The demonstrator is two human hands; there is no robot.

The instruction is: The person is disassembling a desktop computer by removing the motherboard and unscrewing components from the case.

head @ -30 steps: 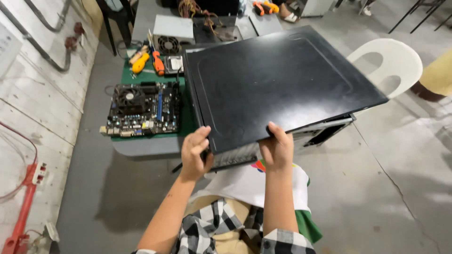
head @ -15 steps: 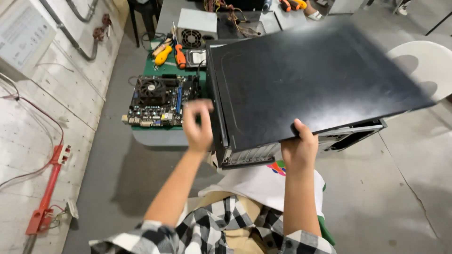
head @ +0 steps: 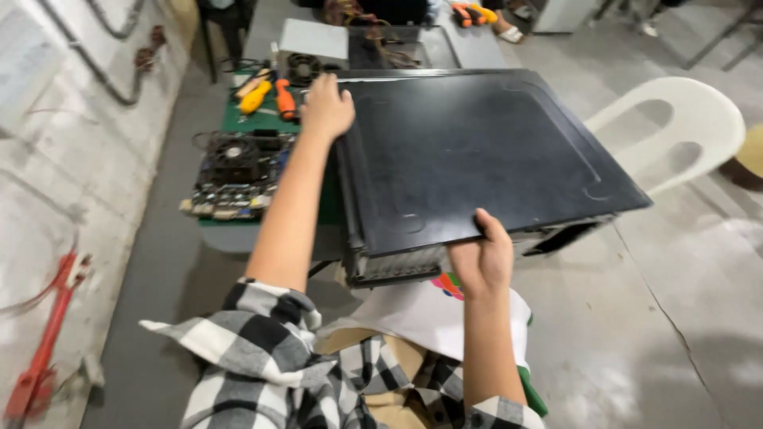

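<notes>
**Around the green mat**

A motherboard (head: 230, 171) with a fan lies on the green mat's (head: 238, 119) near part. Orange-handled screwdrivers (head: 270, 94) rest at its far end, just before a grey power supply (head: 311, 46). A white plastic chair (head: 675, 127) stands well to its right; a red tool (head: 48, 326) lies on the floor to its left.

The computer case (head: 477, 151) looks matt black sheet metal, the chair (head: 683, 119) smooth white plastic.

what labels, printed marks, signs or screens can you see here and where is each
No screens, signs or packages show.
Colourful printed patch: on the white cloth in the person's lap, just below the near edge of the black computer case, between that edge and the right hand; rounded shapes in pink, green and blue, mostly hidden.
The left hand rests on the case's far left corner, where no label shows.
</notes>
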